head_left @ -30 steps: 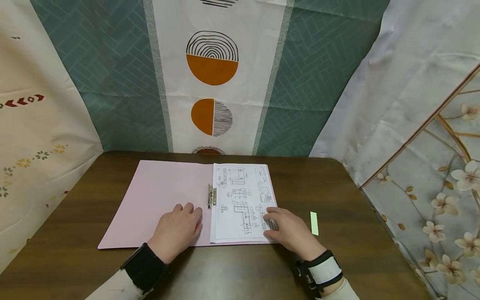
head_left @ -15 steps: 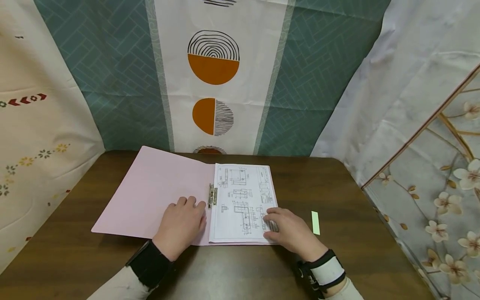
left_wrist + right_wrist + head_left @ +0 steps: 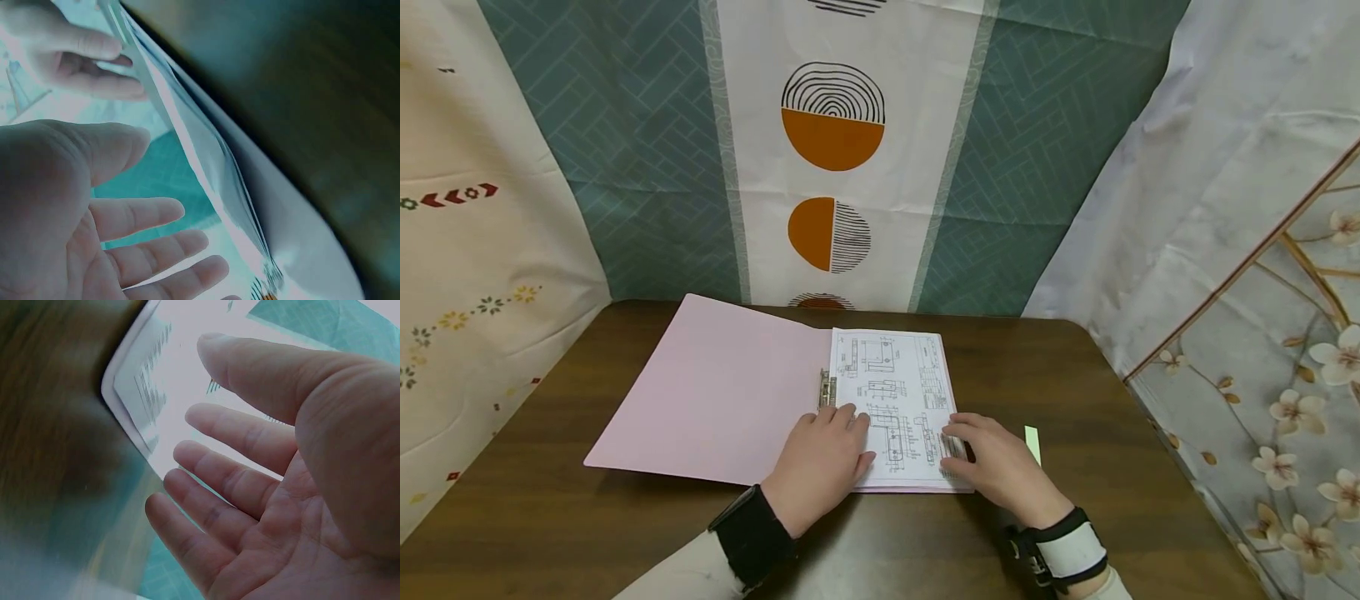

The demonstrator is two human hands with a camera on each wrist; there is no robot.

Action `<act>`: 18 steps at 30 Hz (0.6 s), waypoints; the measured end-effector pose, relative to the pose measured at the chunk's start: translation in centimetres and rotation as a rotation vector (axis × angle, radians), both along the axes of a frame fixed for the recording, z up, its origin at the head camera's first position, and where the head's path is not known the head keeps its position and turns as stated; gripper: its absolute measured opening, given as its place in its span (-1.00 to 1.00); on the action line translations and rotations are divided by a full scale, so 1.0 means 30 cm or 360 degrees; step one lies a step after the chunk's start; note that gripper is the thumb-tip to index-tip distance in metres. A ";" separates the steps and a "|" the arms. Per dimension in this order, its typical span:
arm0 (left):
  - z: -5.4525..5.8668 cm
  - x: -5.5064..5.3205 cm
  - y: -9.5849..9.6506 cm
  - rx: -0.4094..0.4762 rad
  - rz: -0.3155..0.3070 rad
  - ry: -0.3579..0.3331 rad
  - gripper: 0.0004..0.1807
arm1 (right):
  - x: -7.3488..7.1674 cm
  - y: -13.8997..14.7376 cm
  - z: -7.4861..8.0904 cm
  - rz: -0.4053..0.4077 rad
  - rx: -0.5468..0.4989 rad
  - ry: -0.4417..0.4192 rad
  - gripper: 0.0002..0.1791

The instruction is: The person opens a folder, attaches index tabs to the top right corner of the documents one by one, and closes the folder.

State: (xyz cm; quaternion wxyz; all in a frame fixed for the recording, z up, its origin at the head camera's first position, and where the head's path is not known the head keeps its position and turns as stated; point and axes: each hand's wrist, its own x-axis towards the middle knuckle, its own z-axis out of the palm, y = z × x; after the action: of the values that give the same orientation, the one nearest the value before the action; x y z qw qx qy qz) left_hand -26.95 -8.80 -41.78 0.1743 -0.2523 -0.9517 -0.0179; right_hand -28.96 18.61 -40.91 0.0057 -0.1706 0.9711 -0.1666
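A pink folder (image 3: 722, 375) lies opened out on the table, its left cover tilted up off the wood. White sheets with technical drawings (image 3: 898, 367) lie on its right side, beside a metal clip (image 3: 827, 385) at the fold. My left hand (image 3: 820, 458) is over the left edge of the sheets, just below the clip, fingers spread; the left wrist view shows its thumb and fingers (image 3: 156, 256) extended, holding nothing. My right hand (image 3: 996, 458) rests at the sheets' lower right edge, its fingers (image 3: 231, 481) relaxed and apart in the right wrist view.
A pale green paper strip (image 3: 1032, 442) lies on the brown table (image 3: 1112, 500), partly behind the right hand. Patterned cloth (image 3: 1030, 125) hangs behind the table's far edge, and more cloth hangs at both sides.
The folder's left cover has lifted off the table. My left hand has moved right, from the pink cover onto the edge of the sheets. My right hand has hardly moved.
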 end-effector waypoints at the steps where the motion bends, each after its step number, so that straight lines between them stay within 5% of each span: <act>1: -0.002 0.001 0.011 -0.0010 -0.0020 0.0002 -0.48 | 0.000 0.006 0.001 -0.0007 0.0002 0.0007 -0.53; 18: -0.027 0.013 0.094 -0.0067 -0.0229 -0.0077 -0.45 | -0.004 0.043 0.002 -0.0055 -0.0036 -0.0063 -0.61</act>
State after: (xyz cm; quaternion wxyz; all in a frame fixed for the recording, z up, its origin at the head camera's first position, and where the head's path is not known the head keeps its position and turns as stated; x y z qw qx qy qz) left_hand -26.55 -5.97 -42.58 0.1442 -0.3232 -0.9351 -0.0165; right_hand -29.09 19.89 -40.85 0.0200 -0.1504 0.9717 -0.1811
